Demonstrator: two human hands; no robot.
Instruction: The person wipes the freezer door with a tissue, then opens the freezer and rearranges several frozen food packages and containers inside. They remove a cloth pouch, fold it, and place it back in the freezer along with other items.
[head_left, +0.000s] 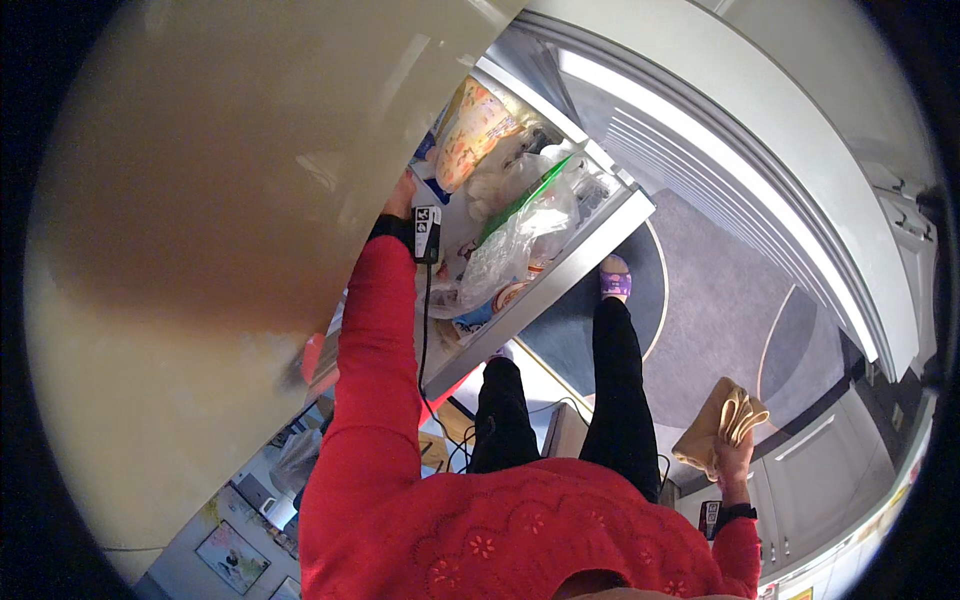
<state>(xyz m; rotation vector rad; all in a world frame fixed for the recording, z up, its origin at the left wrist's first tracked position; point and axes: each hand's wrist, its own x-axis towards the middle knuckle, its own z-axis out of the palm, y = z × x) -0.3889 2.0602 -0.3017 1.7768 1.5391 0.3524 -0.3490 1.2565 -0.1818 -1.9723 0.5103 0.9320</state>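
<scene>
My left hand (401, 196) reaches into a pulled-out refrigerator or freezer drawer (551, 281). Its fingers are mostly hidden behind a large cream surface close to the camera, so what it touches cannot be told. Beside it in the drawer lie a floral-patterned package (474, 139), clear plastic bags (517, 240), one with a green edge, and a blue-and-white package (472, 319). My right hand (735, 454), out to the right and away from the drawer, grips a folded brown cloth (705, 435).
The cream surface (187, 187) fills the left. An open white appliance door (840, 187) curves across the upper right. Below are a grey rug (705, 262), my feet in purple slippers (616, 281) and cables. White cabinets (817, 465) stand at the lower right.
</scene>
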